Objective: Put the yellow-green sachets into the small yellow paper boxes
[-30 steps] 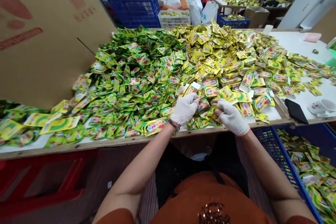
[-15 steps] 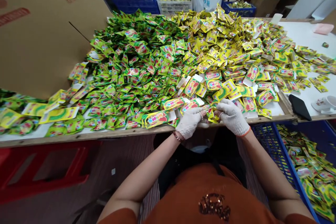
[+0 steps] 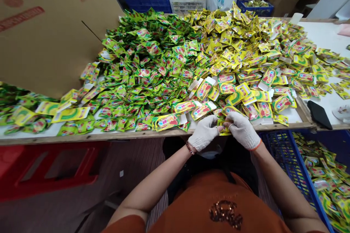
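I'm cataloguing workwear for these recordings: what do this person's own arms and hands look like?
The left hand and right hand wear whitish knitted gloves; the right one has an orange edge at its wrist. A dark reddish beaded bracelet circles the left wrist. The forearms are bare below short rust-brown sleeves.

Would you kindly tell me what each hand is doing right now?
Left hand: fingers curled beside a yellow packet; whether it grips cannot be told.
Right hand: closed, apparently pinching that packet, mostly hidden.
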Motion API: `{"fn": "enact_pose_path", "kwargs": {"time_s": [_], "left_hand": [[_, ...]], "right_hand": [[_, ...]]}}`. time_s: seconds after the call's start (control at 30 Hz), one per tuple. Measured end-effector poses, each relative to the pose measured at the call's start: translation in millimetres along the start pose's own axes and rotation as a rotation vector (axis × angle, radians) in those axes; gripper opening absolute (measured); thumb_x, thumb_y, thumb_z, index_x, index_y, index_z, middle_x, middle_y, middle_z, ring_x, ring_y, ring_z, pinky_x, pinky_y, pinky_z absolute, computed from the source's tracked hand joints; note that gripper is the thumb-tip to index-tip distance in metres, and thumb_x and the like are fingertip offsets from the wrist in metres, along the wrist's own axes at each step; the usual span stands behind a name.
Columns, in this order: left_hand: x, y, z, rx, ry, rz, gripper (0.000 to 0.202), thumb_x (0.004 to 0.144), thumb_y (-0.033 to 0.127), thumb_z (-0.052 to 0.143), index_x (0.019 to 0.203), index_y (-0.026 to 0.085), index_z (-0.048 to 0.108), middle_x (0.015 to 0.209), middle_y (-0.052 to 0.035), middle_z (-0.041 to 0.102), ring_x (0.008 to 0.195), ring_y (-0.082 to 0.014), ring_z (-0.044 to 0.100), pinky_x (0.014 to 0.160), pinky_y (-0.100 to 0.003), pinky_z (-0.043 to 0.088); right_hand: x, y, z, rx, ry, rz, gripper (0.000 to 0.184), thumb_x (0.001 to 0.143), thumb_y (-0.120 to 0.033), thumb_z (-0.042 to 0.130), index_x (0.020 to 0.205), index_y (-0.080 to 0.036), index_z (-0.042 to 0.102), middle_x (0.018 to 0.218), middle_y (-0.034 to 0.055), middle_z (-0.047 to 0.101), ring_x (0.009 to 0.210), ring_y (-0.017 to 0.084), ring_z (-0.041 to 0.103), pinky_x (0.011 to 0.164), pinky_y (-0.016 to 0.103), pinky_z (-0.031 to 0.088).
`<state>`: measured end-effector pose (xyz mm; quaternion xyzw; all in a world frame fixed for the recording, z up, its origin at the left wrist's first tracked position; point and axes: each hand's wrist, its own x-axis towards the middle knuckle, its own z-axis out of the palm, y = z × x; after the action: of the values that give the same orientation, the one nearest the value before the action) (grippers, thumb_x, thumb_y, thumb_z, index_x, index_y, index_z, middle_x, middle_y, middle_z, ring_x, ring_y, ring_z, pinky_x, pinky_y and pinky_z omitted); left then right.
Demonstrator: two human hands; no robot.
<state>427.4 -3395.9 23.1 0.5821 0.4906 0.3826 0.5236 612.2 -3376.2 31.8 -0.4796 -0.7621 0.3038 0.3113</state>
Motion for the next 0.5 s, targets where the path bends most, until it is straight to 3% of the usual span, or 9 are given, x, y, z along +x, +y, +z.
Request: {"fn": "enact_pose_path", "kwargs": {"time_s": [0.03, 0.1, 0.2, 0.27, 0.37, 0.43, 0.5], "left_hand": [[-2.2, -2.6, 1.9, -0.031, 0.015, 0.006, 0.021, 0.080, 0.034, 0.066, 0.083, 0.016, 0.057, 0.077, 0.0010, 0.055, 0.071, -0.0123, 0.050, 0.064, -0.023, 0.042], [-6.4, -5.9, 2.8, -0.040, 0.012, 0.013, 0.019, 0.082, 0.034, 0.064, 0.087, 0.015, 0.059, 0.082, -0.0013, 0.061, 0.077, -0.0144, 0.054, 0.069, -0.025, 0.044], [-8.9, -3.7, -3.8, 0.170, 0.002, 0.065, 0.019, 0.088, 0.035, 0.061, 0.082, 0.016, 0.060, 0.078, -0.0019, 0.062, 0.074, -0.0154, 0.056, 0.069, -0.027, 0.044], [-4.7, 1.7, -12.3, 0.440, 0.057, 0.136, 0.020, 0.092, 0.034, 0.057, 0.085, 0.016, 0.062, 0.083, -0.0040, 0.065, 0.080, -0.0178, 0.058, 0.075, -0.029, 0.045], [11.7, 10.2, -26.2, 0.942, 0.156, 0.160, 0.022, 0.094, 0.036, 0.056, 0.097, 0.015, 0.064, 0.101, -0.0117, 0.067, 0.099, -0.0261, 0.060, 0.087, -0.036, 0.045], [25.7, 14.1, -33.4, 1.222, 0.143, 0.094, 0.028, 0.091, 0.039, 0.060, 0.103, 0.014, 0.063, 0.107, -0.0163, 0.065, 0.104, -0.0313, 0.059, 0.086, -0.040, 0.045], [39.1, 16.1, -38.0, 1.361, 0.098, 0.042, 0.033, 0.087, 0.041, 0.062, 0.104, 0.013, 0.063, 0.107, -0.0181, 0.065, 0.104, -0.0337, 0.059, 0.083, -0.041, 0.045]], "right_hand": [[-4.8, -0.3, 4.8, 0.115, 0.067, 0.057, 0.011, 0.085, -0.030, 0.060, 0.088, -0.021, 0.053, 0.083, 0.0030, 0.057, 0.079, 0.018, 0.054, 0.073, 0.032, 0.046], [-14.6, -0.8, 14.1, 0.389, 0.091, 0.193, 0.033, 0.083, -0.041, 0.065, 0.107, -0.022, 0.053, 0.094, 0.0052, 0.062, 0.081, 0.019, 0.060, 0.070, 0.032, 0.052], [-23.9, -0.6, 22.7, 0.662, -0.083, 0.382, 0.044, 0.079, -0.056, 0.069, 0.102, -0.022, 0.053, 0.087, 0.0042, 0.065, 0.066, 0.017, 0.063, 0.055, 0.030, 0.054], [-24.2, 0.8, 23.6, 0.687, -0.079, 0.459, 0.043, 0.075, -0.056, 0.072, 0.091, -0.022, 0.053, 0.077, 0.0006, 0.063, 0.055, 0.014, 0.058, 0.050, 0.029, 0.055], [-19.4, 3.8, 20.8, 0.649, 0.034, 0.475, 0.040, 0.071, -0.049, 0.076, 0.092, -0.022, 0.057, 0.082, 0.0009, 0.063, 0.062, 0.014, 0.060, 0.055, 0.030, 0.060], [-17.1, 5.3, 20.1, 0.626, 0.075, 0.464, 0.040, 0.070, -0.046, 0.076, 0.099, -0.022, 0.060, 0.090, 0.0034, 0.064, 0.068, 0.017, 0.062, 0.056, 0.033, 0.062], [-16.8, 7.4, 22.4, 0.584, 0.111, 0.420, 0.039, 0.072, -0.044, 0.073, 0.103, -0.022, 0.063, 0.095, 0.0057, 0.063, 0.071, 0.018, 0.062, 0.055, 0.033, 0.062]]}}
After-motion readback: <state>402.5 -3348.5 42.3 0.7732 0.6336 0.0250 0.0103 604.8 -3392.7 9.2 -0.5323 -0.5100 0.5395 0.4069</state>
